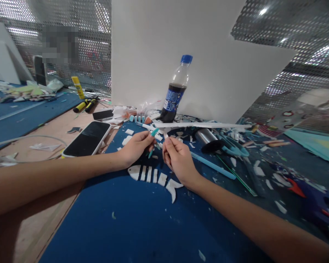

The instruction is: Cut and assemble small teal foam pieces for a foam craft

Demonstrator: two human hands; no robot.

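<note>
My left hand (138,148) is closed in a pinch on a slim teal piece (154,132), whose tip sticks up past the thumb while more teal shows below the fingers. Close beside it, my right hand (180,160) grips a thin pale strip (165,135) between thumb and fingers; its kind I cannot make out. Below both hands, flat on the blue mat (120,223), white cut pieces lie in a row shaped like a fish skeleton: a head (134,172), several rib bars (148,174) and a forked tail (173,188).
A part-filled cola bottle (173,96) stands tilted before a white board (153,47). Left lie a phone (87,138) and yellow-black tools (84,105). Right are a metallic spool (207,138), a light blue rod (214,165), a glue gun (315,201) and white scraps.
</note>
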